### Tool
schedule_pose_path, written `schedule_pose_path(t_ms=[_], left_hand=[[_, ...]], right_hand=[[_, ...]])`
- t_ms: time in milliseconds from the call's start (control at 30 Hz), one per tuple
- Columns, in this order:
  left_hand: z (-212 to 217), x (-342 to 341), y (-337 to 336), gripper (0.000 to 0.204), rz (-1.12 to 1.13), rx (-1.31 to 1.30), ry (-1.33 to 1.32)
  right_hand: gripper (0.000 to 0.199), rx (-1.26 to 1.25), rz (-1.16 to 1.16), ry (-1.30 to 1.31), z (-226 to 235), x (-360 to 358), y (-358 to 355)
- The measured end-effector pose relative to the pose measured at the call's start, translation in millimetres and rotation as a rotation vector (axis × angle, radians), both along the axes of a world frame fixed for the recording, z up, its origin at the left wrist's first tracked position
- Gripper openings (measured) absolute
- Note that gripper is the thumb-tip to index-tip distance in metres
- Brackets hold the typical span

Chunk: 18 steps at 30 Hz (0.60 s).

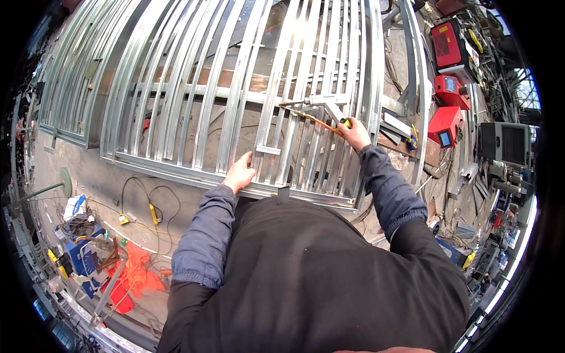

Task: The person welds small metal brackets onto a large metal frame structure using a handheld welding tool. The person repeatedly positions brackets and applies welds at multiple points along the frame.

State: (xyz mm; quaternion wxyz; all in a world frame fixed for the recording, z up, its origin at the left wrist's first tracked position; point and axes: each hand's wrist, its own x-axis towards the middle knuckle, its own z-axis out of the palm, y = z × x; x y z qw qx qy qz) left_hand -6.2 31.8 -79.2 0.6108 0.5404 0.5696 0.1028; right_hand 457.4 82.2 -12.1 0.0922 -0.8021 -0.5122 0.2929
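Observation:
My right hand (356, 136) is closed round the handle of a silver handheld welding gun (334, 105). The gun's thin nozzle points left, over the slats, and an orange tube (326, 126) runs below it toward the tip. Under both hands lies a large shiny metal frame (203, 138) of long parallel slats. My left hand (240, 174) grips the frame near its close edge, some fingers hidden by the metal. A short crosspiece (268, 150) sits between two slats, just right of that hand.
Red machine boxes (445, 126) with small screens stand at the right, near a dark grey cabinet (505, 144). On the left floor lie cables (154, 213), orange plastic sheeting (136, 267) and a blue machine (82, 253). Another slatted panel (70, 112) adjoins at far left.

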Motion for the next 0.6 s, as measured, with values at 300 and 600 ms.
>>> schedule_pose_path(t_ms=[300, 600], left_hand=[[33, 2, 17, 0.084, 0.012, -0.265, -0.109], [61, 5, 28, 0.073, 0.025, -0.293, -0.112]], right_hand=[[0.046, -0.171, -0.133, 0.776, 2, 8, 46], [0.047, 0.048, 0.266, 0.634, 98, -2, -1]])
